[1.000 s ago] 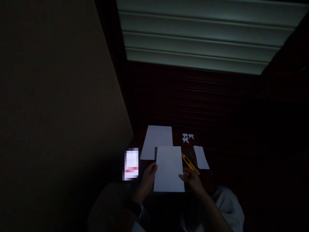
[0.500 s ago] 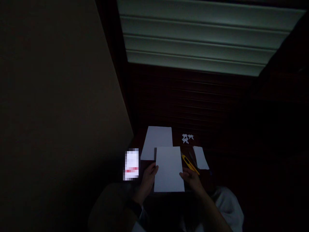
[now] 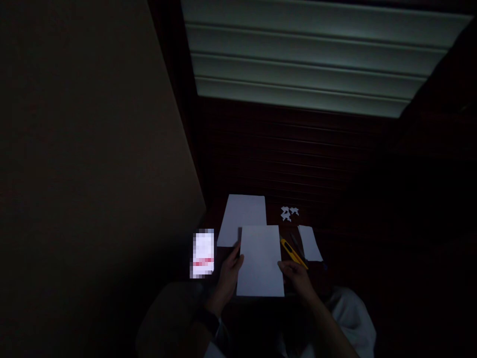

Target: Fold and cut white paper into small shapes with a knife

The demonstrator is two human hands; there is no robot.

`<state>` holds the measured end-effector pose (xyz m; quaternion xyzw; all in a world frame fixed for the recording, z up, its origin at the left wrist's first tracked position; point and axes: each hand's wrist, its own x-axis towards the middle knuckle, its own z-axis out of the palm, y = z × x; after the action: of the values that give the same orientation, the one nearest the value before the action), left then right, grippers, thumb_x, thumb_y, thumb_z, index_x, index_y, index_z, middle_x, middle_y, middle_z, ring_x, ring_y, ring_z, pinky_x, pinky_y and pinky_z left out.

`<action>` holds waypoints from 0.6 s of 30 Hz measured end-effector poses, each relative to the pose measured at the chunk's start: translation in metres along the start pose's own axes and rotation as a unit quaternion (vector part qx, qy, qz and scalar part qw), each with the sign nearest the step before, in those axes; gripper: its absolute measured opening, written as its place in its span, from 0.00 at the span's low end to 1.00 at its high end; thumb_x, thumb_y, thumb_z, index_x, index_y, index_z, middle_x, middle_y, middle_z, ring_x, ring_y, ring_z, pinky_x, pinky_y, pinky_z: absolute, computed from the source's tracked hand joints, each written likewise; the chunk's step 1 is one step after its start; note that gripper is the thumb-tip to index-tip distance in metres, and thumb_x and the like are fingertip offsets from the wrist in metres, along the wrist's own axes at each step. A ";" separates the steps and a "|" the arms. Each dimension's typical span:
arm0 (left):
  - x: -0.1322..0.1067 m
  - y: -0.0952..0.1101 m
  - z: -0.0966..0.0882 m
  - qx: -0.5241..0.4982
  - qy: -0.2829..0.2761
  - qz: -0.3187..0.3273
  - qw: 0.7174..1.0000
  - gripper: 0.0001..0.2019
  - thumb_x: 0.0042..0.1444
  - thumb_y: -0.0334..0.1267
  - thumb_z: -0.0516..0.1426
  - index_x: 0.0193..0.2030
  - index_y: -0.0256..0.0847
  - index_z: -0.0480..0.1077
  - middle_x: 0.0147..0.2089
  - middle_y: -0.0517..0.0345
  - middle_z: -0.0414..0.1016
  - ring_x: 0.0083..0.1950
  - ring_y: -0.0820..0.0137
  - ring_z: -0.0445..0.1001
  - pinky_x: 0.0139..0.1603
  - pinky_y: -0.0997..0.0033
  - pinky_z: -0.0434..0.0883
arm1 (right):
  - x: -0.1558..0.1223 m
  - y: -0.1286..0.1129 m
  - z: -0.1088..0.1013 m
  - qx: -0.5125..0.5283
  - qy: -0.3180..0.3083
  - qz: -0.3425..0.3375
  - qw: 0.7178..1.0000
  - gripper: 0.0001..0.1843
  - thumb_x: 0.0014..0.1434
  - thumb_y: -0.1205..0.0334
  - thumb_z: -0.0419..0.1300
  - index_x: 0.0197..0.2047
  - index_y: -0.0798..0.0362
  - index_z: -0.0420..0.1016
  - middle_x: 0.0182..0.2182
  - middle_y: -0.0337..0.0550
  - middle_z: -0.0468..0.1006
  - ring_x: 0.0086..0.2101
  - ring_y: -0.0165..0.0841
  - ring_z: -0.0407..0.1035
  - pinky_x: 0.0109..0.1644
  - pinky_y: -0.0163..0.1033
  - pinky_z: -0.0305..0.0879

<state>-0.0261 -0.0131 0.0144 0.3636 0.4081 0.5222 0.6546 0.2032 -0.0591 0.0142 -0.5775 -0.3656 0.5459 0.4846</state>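
Observation:
A white sheet of paper (image 3: 260,263) is held upright-long in front of me, its far edge overlapping another white sheet (image 3: 244,214) on the table. My left hand (image 3: 230,271) grips its left edge, thumb on top and fingers partly hidden beneath. On the opposite edge, my right hand (image 3: 297,276) pinches the paper near the middle of that side. Just beyond my right hand lies a yellow utility knife (image 3: 293,253), with a thin dark tool (image 3: 297,244) alongside it.
Small folded white paper pieces (image 3: 286,213) lie at the table's back right. Narrow white paper strips (image 3: 310,243) rest on the right. A bright, pixelated screen-like rectangle (image 3: 203,252) is at the left. A wall (image 3: 149,149) rises on the left; slatted shutters (image 3: 298,54) stand ahead. The room is dark.
The held sheet has shifted very slightly, its near edge a touch to the left. The fingers of my left hand reach a little farther up, and my right hand has moved slightly upward.

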 end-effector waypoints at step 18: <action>-0.005 0.009 0.005 -0.019 -0.030 -0.038 0.999 0.37 0.51 0.43 0.63 0.66 0.42 0.53 0.55 0.45 0.72 0.51 0.56 0.73 0.53 0.54 0.69 | 0.002 0.008 -0.002 0.065 -0.028 0.009 0.997 0.20 0.44 0.45 0.67 0.28 0.55 0.76 0.17 0.35 0.68 0.18 0.27 0.58 0.22 0.33 0.54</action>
<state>-0.0257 -0.0161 0.0247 0.3510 0.3918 0.4934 0.6927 0.2048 -0.0590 0.0061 -0.5319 -0.3378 0.5889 0.5061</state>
